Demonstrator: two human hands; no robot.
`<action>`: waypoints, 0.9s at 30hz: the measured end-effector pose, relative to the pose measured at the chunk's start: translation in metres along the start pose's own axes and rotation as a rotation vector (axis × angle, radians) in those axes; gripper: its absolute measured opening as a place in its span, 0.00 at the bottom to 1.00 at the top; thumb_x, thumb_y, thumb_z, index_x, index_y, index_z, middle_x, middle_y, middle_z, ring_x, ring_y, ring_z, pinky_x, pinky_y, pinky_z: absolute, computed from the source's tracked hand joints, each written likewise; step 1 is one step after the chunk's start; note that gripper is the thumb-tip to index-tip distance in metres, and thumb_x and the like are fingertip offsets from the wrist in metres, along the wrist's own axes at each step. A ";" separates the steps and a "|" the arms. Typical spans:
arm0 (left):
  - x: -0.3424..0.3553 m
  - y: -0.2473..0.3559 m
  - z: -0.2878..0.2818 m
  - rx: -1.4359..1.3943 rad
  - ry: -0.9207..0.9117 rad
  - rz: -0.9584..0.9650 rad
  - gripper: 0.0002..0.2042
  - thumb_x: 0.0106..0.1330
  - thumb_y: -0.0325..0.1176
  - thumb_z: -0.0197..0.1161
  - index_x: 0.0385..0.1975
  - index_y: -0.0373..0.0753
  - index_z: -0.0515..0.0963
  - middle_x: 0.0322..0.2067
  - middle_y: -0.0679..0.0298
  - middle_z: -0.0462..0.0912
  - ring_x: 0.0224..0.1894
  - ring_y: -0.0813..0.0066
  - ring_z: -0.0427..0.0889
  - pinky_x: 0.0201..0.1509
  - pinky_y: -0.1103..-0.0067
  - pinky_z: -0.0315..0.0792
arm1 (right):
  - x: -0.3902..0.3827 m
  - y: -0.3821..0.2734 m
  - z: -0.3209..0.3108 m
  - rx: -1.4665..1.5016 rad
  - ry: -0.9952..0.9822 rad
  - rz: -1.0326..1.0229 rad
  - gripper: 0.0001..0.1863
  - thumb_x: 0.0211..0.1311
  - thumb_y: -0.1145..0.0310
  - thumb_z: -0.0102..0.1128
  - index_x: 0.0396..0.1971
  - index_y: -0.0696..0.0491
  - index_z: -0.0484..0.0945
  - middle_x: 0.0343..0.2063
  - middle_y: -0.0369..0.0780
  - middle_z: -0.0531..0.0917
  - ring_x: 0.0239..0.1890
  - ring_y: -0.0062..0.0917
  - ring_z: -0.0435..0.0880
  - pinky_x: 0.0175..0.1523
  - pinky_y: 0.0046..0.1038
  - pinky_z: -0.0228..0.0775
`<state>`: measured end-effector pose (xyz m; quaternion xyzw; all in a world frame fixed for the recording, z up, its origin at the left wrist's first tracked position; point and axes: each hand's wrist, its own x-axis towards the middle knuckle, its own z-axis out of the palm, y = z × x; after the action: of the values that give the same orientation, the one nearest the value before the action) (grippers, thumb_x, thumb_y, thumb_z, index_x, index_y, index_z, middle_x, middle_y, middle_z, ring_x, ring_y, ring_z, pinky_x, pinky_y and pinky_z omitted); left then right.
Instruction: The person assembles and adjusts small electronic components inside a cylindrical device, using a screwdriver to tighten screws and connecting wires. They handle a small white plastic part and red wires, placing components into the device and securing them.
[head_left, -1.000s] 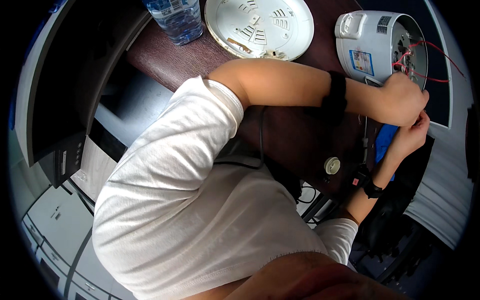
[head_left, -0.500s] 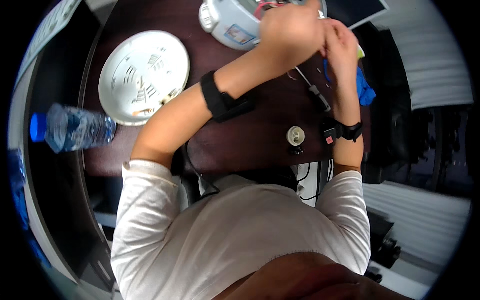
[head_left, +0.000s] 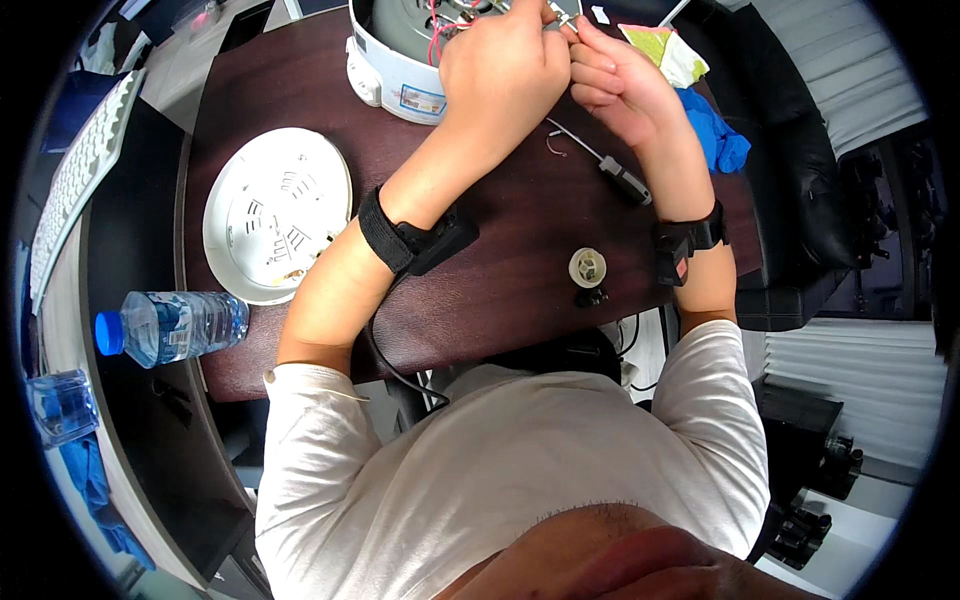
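Two hands meet near twelve o'clock in the head view: your left hand (head_left: 508,75) curls inward, fingertips too hidden to tell their hold; your right hand (head_left: 632,88) pinches a small metal piece (head_left: 566,18), likely light and slippery. The appliance housing (head_left: 393,72), at eleven, looks rigid; grasp its side handle (head_left: 362,72), sparing the flimsy-looking red wires (head_left: 434,46).

L hand (head_left: 508,75) & R hand (head_left: 635,95) close tog. top ctr by open white appliance (head_left: 385,80) w/ red wires (head_left: 434,45); R pinches small metal part (head_left: 564,17). Screwdriver (head_left: 626,181) upper rt, round white cover (head_left: 270,200) upper left, bottle (head_left: 180,327) mid-left.
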<state>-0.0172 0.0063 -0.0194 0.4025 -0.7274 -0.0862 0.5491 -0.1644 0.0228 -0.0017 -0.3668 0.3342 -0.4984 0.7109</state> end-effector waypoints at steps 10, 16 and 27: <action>0.001 0.006 -0.003 0.011 -0.046 0.022 0.12 0.51 0.39 0.63 0.28 0.38 0.74 0.10 0.66 0.72 0.14 0.69 0.76 0.18 0.75 0.66 | 0.009 0.015 0.000 -0.296 0.147 -0.207 0.17 0.68 0.57 0.48 0.33 0.58 0.73 0.13 0.28 0.65 0.12 0.11 0.59 0.17 0.15 0.48; 0.004 0.002 -0.002 0.019 -0.057 0.005 0.14 0.49 0.40 0.66 0.27 0.38 0.73 0.09 0.68 0.69 0.12 0.74 0.71 0.18 0.77 0.63 | 0.008 0.012 -0.004 -0.336 0.056 -0.214 0.18 0.68 0.57 0.48 0.33 0.58 0.75 0.10 0.26 0.63 0.10 0.09 0.57 0.16 0.15 0.46; 0.004 0.007 -0.003 0.053 -0.113 -0.037 0.15 0.52 0.40 0.67 0.29 0.35 0.73 0.11 0.67 0.70 0.13 0.77 0.70 0.21 0.80 0.63 | 0.004 0.005 -0.002 -0.337 0.004 -0.175 0.19 0.67 0.57 0.50 0.35 0.60 0.76 0.08 0.25 0.60 0.09 0.08 0.54 0.14 0.16 0.43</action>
<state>-0.0182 0.0093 -0.0111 0.4246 -0.7519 -0.0996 0.4944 -0.1622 0.0196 -0.0075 -0.5075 0.3811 -0.4961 0.5925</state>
